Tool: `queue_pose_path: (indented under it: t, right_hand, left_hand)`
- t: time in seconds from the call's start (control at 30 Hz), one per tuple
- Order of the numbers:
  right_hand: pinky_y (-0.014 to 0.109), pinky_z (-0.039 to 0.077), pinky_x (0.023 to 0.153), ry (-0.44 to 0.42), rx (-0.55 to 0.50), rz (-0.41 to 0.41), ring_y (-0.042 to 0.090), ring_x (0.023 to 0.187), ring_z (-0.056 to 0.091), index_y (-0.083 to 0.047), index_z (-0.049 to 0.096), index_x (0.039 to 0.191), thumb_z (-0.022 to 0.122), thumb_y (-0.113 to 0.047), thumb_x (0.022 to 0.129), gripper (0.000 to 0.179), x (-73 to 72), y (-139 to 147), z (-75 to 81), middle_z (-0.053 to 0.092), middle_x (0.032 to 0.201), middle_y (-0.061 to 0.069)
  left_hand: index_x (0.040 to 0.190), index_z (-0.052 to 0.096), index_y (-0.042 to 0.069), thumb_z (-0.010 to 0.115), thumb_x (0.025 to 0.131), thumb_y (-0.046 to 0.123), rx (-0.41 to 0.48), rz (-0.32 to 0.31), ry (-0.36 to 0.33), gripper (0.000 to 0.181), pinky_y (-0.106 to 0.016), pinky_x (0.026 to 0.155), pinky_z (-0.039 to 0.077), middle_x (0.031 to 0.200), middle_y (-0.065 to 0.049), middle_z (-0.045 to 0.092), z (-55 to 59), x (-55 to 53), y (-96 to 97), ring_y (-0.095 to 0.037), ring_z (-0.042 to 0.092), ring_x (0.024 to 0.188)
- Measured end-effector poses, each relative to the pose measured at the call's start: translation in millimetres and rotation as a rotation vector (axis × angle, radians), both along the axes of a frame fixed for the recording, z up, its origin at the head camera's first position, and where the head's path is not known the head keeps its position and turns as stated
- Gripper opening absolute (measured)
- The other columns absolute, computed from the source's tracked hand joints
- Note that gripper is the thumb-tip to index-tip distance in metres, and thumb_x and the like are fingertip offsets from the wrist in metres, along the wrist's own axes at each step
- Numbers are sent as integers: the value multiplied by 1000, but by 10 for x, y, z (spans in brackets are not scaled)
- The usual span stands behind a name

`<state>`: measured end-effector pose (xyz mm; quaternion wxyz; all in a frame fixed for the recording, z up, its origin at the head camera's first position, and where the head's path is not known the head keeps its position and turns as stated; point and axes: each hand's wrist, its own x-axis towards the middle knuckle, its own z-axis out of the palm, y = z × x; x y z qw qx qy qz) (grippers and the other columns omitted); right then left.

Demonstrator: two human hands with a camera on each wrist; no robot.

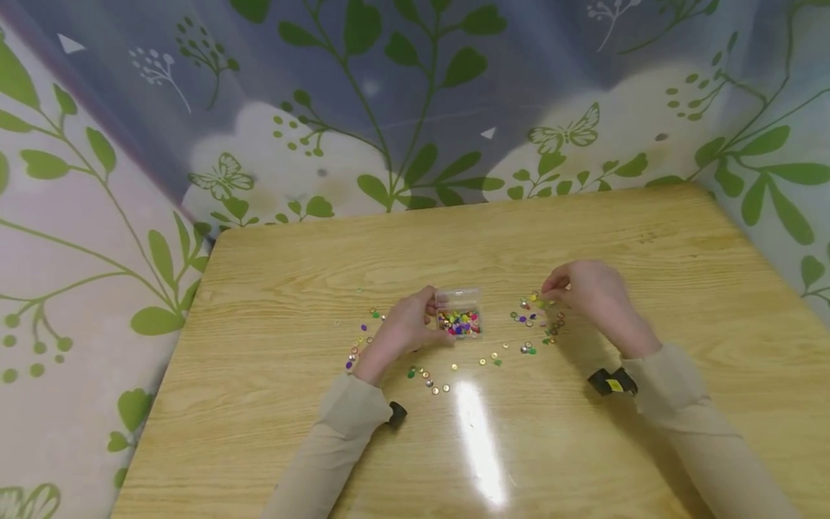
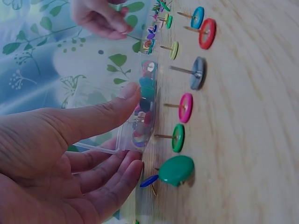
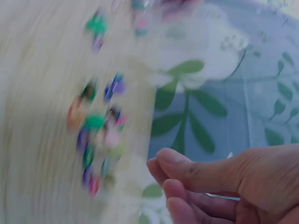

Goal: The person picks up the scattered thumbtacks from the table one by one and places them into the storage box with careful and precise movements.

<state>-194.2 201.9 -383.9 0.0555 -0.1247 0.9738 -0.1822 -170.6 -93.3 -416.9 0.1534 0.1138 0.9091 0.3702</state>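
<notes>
My left hand holds a small clear plastic box on the table by its left end, thumb along the near side and fingers behind. Its lid stands raised at the back, and many coloured thumbtacks lie inside. To the right, my right hand hovers at a cluster of loose thumbtacks. Its thumb and forefinger tips are close together, with nothing visible between them in the right wrist view, where the hand is beside the blurred tacks.
More thumbtacks lie left of the box, and a loose line of them runs across in front. In the left wrist view several stand point-out near the hand, among them a green tack. Patterned wall covering borders the wooden table.
</notes>
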Motion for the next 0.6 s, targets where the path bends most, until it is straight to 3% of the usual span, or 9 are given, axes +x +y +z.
queue_pose_path:
  t: [0.23, 0.6]
  right_hand:
    - [31, 45, 54, 124, -35, 89, 17, 66, 68, -13, 78, 93, 76, -17, 91, 5, 167, -307, 108, 78, 93, 6]
    - [28, 47, 54, 161, -104, 194, 9, 60, 64, -18, 77, 87, 80, -21, 87, 5, 226, -700, 56, 78, 86, -1]
  left_hand:
    - [127, 58, 8, 89, 78, 23, -15, -7, 3, 60, -40, 95, 53, 119, -10, 65, 10, -1, 2, -27, 61, 109]
    - [126, 59, 8, 89, 77, 23, -12, -8, 20, 59, -40, 93, 53, 118, -10, 66, 7, 1, -3, -27, 62, 108]
